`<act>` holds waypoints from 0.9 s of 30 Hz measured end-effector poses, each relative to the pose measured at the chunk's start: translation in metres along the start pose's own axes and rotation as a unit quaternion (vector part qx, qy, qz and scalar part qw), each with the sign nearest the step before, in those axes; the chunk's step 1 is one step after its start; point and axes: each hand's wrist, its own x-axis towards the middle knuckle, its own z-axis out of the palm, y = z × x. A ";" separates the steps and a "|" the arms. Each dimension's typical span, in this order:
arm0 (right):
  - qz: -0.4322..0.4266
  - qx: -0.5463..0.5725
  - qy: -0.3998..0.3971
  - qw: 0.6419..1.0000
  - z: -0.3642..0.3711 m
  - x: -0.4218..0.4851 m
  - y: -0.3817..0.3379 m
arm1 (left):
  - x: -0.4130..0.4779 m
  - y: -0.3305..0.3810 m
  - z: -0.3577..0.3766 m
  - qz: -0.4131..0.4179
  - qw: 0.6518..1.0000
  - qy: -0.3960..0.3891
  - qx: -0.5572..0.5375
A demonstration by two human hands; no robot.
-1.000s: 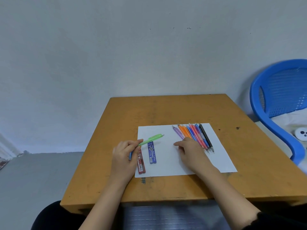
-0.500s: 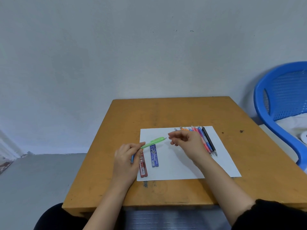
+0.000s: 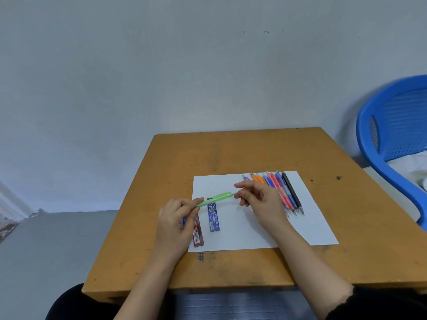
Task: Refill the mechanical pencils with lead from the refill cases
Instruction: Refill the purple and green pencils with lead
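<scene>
— Between the two sets of fingers, what sits?
— One slim translucent green plastic mechanical pencil (image 3: 216,198), raised over the desk (image 3: 231,153); the left hand (image 3: 175,224) grips its near barrel, the right hand (image 3: 261,202) pinches its far end
— Refills?
— Just beneath the left fingers: flat blue plastic lead case (image 3: 214,218), flat red plastic lead case (image 3: 198,236)

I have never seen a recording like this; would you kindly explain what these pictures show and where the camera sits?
There is no machine: a person works with bare hands, filmed by one wide-angle camera worn on the head, looking forward and down. On the wooden table lies a white sheet with a row of coloured pencils, a blue refill case and a red refill case. The left hand holds a green pencil; the right hand pinches its far end. A blue chair stands at the right.
</scene>
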 end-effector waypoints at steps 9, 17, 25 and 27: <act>-0.026 -0.046 0.002 0.999 -0.001 0.000 0.007 | 0.000 0.002 -0.001 0.004 1.000 -0.004 -0.017; -0.023 -0.076 -0.006 0.997 -0.001 0.000 0.009 | -0.001 0.003 -0.001 0.020 1.000 -0.003 -0.012; -0.027 -0.097 -0.012 0.995 -0.002 -0.001 0.009 | -0.002 0.006 -0.003 0.034 0.999 0.001 -0.015; -0.024 -0.084 -0.015 0.996 -0.002 -0.001 0.009 | -0.002 0.007 -0.004 0.035 0.999 0.003 -0.016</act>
